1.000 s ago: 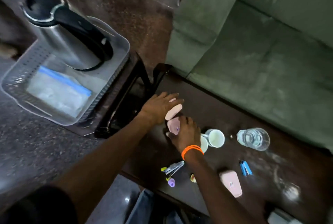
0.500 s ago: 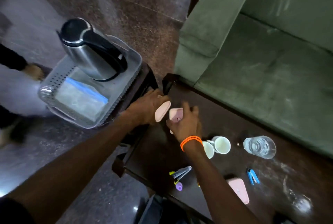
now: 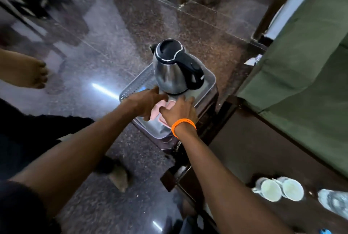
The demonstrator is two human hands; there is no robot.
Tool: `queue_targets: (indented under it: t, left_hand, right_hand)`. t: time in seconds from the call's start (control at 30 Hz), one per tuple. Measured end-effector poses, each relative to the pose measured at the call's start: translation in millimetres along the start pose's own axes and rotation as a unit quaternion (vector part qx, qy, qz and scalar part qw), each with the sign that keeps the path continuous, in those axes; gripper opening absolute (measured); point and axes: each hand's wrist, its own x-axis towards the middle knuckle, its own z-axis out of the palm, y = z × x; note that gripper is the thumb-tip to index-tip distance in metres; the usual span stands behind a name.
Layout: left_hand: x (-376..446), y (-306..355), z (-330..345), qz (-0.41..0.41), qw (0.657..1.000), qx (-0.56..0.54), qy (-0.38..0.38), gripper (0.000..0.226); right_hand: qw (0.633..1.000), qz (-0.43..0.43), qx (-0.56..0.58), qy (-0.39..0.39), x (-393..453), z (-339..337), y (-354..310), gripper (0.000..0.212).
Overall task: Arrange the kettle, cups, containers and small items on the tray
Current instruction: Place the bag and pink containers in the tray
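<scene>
left hand [image 3: 148, 104] gripping pink case [image 3: 157, 110] | right hand [image 3: 178, 111] gripping second case [image 3: 164, 120] | both lowering over tray [image 3: 131, 87] | kettle [image 3: 174, 68] sitting at 12 o'clock, close

Kettle [image 3: 175, 70] stands on tray [image 3: 131, 87]; cups [image 3: 280, 189] on table [image 3: 254, 151].

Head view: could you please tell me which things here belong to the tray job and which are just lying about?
Job: tray, kettle, pink containers under both hands, two cups, glass.

Lying about: green sofa, orange wristband.
</scene>
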Motion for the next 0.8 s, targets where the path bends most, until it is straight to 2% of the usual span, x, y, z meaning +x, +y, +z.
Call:
queue_targets:
  t: [0.17,0.33,0.5,0.63,0.8]
  left_hand:
    - [18.6,-10.5,22.0,0.027,0.999,0.011,-0.044,0.102]
    - [30.2,-17.3,27.7,0.046,0.994,-0.067,-0.075,0.110]
    - [27.0,-24.3,33.2,0.044,0.993,-0.095,-0.048,0.094]
    - [26.0,-24.3,39.9,0.021,0.994,-0.092,-0.056,0.091]
    - [21.3,-15.9,39.4,0.021,0.997,-0.066,-0.013,0.095]
  right_hand:
    - [0.996,-0.021,-0.083,-0.020,11.0,35.1,0.7,0.066]
    - [0.972,-0.104,-0.210,0.017,8.4,53.9,13.4,0.051]
    - [0.969,-0.114,-0.216,0.023,7.0,46.8,32.8,0.038]
    - [0.965,-0.145,-0.219,0.018,2.5,45.5,39.7,0.031]
    - [0.968,-0.174,-0.180,0.026,-6.4,26.3,48.0,0.046]
